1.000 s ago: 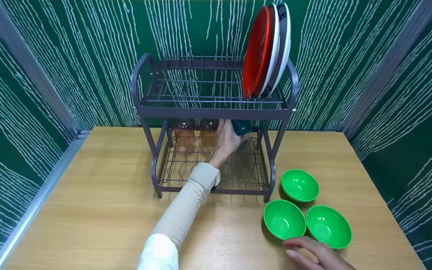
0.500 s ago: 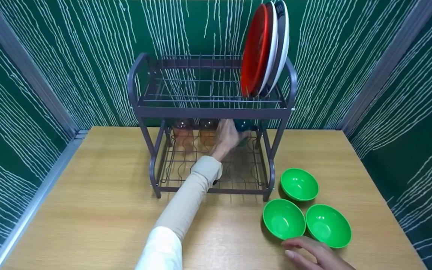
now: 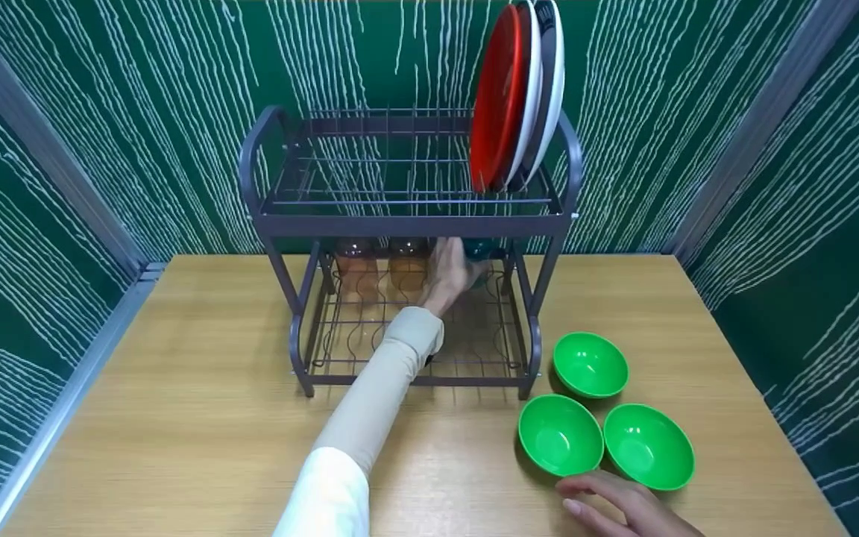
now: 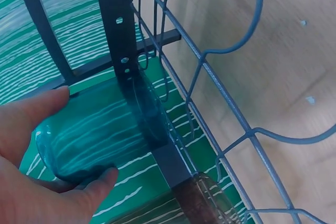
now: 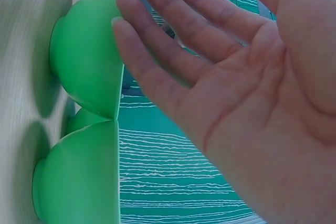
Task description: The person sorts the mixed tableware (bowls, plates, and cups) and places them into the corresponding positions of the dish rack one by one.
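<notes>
My left hand (image 3: 447,270) reaches into the lower tier of the dark metal dish rack (image 3: 414,226). It grips a teal see-through glass (image 4: 100,129), thumb on one side and fingers on the other. The glass lies within the rack's back right part, its far end at the rear frame bar. To its left are an amber glass (image 3: 408,265) and a pinkish glass (image 3: 357,267). My right hand (image 3: 623,506) hovers by the near green bowl (image 3: 561,435), fingers loosely extended and holding nothing. In the right wrist view its fingertips overlap a bowl's rim; contact is unclear.
Two more green bowls, the back bowl (image 3: 590,364) and the right bowl (image 3: 649,447), sit right of the rack on the wooden table (image 3: 176,418). A red plate (image 3: 496,101) and several others stand upright on the top tier. Green patterned walls enclose the table.
The head view has shifted slightly, so the rack and bowls appear a little further left. My left hand is blurred around the teal glass and has barely moved; the right hand stays put.
</notes>
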A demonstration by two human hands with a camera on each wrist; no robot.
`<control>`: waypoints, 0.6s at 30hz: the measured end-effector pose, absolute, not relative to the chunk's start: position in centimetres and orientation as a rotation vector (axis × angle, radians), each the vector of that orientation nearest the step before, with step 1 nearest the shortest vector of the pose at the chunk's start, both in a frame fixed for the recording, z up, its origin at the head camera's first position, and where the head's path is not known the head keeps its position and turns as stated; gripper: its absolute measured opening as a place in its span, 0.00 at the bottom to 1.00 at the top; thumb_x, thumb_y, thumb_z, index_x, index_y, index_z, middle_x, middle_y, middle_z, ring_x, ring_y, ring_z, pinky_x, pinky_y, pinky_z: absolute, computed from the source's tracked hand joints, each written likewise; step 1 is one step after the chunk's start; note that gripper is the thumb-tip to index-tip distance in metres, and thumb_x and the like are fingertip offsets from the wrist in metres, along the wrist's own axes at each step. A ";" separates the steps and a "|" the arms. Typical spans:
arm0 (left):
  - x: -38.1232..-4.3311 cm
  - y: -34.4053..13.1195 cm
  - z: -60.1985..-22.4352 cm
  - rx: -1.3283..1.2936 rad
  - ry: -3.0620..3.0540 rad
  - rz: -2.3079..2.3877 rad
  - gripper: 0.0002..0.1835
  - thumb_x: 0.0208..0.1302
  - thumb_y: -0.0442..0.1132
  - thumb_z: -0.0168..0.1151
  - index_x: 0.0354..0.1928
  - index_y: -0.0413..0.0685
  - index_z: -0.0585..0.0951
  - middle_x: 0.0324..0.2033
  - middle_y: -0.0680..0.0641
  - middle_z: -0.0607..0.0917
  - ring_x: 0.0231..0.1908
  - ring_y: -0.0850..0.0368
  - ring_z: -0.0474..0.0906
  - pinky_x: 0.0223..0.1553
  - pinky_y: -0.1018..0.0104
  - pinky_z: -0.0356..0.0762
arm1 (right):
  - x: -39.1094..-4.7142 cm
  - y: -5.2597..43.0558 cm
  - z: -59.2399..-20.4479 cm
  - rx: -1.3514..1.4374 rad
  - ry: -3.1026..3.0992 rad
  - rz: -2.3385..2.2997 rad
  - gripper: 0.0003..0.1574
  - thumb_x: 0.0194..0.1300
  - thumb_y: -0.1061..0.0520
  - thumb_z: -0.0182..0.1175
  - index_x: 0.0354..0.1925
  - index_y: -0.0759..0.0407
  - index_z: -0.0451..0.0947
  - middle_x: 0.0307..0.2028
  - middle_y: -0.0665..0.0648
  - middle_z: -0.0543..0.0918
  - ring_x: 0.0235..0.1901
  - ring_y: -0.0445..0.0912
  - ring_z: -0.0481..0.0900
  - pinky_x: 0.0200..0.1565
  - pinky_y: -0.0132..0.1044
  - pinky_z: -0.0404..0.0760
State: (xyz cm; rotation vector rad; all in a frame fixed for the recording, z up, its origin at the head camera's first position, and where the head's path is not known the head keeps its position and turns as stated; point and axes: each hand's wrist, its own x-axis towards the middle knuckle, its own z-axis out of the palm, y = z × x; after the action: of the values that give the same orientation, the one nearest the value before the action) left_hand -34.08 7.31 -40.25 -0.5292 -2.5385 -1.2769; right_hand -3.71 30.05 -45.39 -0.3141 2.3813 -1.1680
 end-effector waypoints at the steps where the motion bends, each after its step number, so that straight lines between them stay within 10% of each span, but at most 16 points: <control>1: -34.1 7.3 -40.4 -0.529 -2.536 -1.243 0.48 0.61 0.34 0.75 0.77 0.38 0.57 0.70 0.35 0.69 0.71 0.42 0.66 0.72 0.53 0.63 | -3.7 30.0 -45.4 -0.316 2.388 -1.162 0.24 0.78 0.44 0.57 0.60 0.57 0.79 0.56 0.53 0.85 0.52 0.47 0.82 0.56 0.57 0.81; 18: -34.8 7.3 -41.1 -0.467 -2.652 -1.211 0.47 0.65 0.35 0.71 0.78 0.40 0.54 0.71 0.34 0.65 0.72 0.40 0.65 0.72 0.52 0.64 | -3.8 30.0 -45.6 -0.292 2.365 -1.167 0.25 0.77 0.44 0.58 0.61 0.57 0.79 0.57 0.54 0.85 0.53 0.50 0.82 0.56 0.56 0.81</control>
State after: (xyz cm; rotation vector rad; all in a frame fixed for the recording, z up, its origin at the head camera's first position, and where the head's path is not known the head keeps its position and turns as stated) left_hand -34.82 7.27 -41.13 -0.4666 -2.6524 -1.2110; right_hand -3.76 30.01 -45.64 -0.2916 2.3648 -1.1673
